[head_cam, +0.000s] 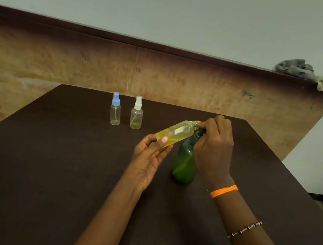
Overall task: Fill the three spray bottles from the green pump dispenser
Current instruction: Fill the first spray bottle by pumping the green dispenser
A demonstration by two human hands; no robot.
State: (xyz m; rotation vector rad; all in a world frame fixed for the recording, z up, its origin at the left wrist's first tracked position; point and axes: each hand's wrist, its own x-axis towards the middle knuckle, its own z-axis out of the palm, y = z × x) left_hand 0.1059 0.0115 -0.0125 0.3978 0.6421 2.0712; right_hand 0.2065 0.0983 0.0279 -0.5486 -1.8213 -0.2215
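My left hand (150, 153) grips the base of the uncapped yellow bottle (176, 133), tilted over the green dispenser (184, 162). My right hand (214, 145) curls over the pump, hiding the nozzle. Blue-capped bottle (115, 110) and white-capped bottle (137, 113) stand farther back on the surface (53, 160).

Bare forearms; orange wristband (223, 190) and beaded bracelet (244, 229) on right arm
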